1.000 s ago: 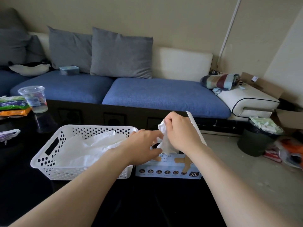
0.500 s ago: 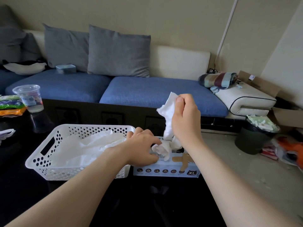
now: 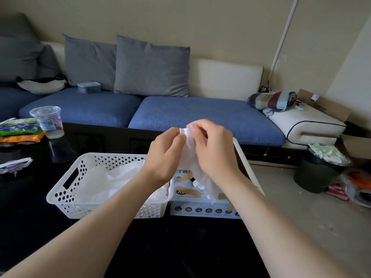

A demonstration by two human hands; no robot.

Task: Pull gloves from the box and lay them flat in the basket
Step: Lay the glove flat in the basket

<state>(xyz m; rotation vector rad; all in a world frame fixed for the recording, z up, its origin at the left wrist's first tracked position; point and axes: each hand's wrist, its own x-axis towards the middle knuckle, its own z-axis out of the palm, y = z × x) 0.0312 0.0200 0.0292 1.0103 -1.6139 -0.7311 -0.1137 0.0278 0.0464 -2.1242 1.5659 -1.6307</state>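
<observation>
Pinching the upper edge of a white glove [image 3: 200,175] between thumb and fingers, the left hand [image 3: 166,155] and right hand [image 3: 212,149] hold it above the glove box [image 3: 200,209]. The pull seems nearly done; next it must be spread and carried left into the white basket [image 3: 66,189]. Whether its lower end is free of the box is unclear.

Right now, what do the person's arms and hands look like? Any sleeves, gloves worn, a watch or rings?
The left forearm and right forearm are bare down to the frame's lower edge, with no sleeves in view. The left hand and right hand wear no gloves, and no watch, bracelet or ring shows. The nails that show look short and unpainted.
</observation>
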